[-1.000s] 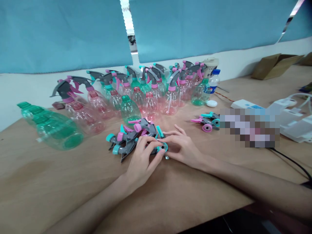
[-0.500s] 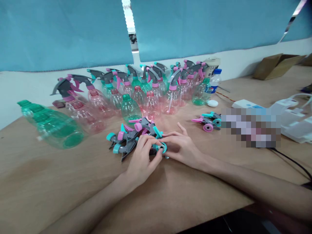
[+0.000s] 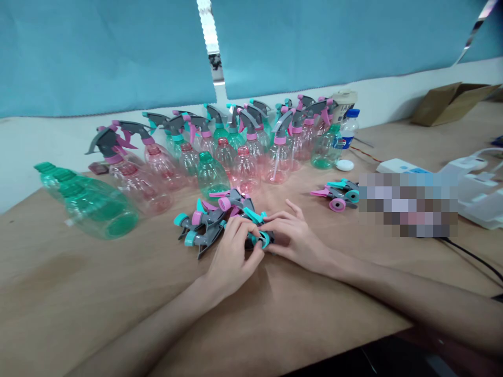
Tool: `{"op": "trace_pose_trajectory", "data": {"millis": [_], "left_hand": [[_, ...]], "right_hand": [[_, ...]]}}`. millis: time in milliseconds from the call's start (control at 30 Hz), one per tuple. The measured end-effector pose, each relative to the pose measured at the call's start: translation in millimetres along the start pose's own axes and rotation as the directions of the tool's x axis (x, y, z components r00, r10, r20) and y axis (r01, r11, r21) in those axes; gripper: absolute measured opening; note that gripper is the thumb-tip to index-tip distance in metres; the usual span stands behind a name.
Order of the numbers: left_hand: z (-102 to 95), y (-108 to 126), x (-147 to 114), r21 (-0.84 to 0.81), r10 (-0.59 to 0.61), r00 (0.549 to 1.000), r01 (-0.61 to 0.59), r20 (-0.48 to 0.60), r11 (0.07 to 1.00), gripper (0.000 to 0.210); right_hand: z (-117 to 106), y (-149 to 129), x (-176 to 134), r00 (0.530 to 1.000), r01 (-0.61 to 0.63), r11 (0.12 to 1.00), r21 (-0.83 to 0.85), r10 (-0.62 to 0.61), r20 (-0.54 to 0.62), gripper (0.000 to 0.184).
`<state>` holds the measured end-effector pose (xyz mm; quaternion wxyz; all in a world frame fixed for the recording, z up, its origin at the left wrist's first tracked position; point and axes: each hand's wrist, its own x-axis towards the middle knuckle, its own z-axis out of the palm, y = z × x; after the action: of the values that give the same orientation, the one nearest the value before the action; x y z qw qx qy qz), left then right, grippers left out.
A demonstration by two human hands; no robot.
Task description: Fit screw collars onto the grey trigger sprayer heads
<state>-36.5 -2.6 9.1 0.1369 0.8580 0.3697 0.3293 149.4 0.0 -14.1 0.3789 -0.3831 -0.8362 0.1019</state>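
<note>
Both hands meet over a grey and turquoise trigger spray head (image 3: 262,241) near the middle of the table. With thumb and fingers, my left hand (image 3: 237,253) pinches its turquoise collar. From the other side my right hand (image 3: 295,238) grips the same spray head, its little finger raised; the fingers hide much of the grey body. Left of my hands lies a pile of loose spray heads (image 3: 206,222) with pink and turquoise collars. Behind it stand open bottles without heads, among them a green bottle (image 3: 212,177) and a pink bottle (image 3: 244,170).
Pink and green bottles fitted with spray heads (image 3: 280,152) line the wall. Several green bottles (image 3: 98,212) stand at the left. More spray heads (image 3: 338,196) lie to the right, near a Pepsi bottle (image 3: 349,131), a white lid (image 3: 345,165) and a cardboard box (image 3: 448,104).
My hands stay on the same spray head, which has turned slightly, its turquoise trigger now tilting more to the left. The view has shifted a little.
</note>
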Motion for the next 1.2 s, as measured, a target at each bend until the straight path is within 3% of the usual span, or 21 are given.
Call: {"op": "trace_pose_trajectory", "data": {"millis": [200,500,833,1067,1200], "left_hand": [[0.3,2.3,0.9,0.05,0.013,1.0,-0.014,0.021,0.999,0.009],[3.0,-0.9,-2.5,0.071,0.059,0.998,-0.059,0.007,0.996,0.007],[2.6,-1.8,-5.5,0.108,0.11,0.989,-0.099,-0.099,0.989,0.006],[2.9,0.1,-5.4,0.127,0.004,0.998,-0.012,0.064,0.992,0.009],[4.2,-0.1,-5.8,0.105,0.001,0.997,-0.009,0.078,0.994,0.007]], "right_hand": [[0.0,-0.3,0.5,0.999,0.016,1.0,0.008,-0.016,0.035,0.023],[-5.7,1.0,5.4,0.996,-0.088,0.977,0.196,0.086,0.019,0.022],[-6.5,4.3,5.1,0.986,-0.159,0.955,0.249,0.164,0.0,0.019],[-4.8,6.5,4.3,0.985,-0.165,0.944,0.285,0.172,0.003,0.022],[-6.1,4.7,4.8,0.988,-0.148,0.953,0.264,0.153,0.002,0.023]]}}
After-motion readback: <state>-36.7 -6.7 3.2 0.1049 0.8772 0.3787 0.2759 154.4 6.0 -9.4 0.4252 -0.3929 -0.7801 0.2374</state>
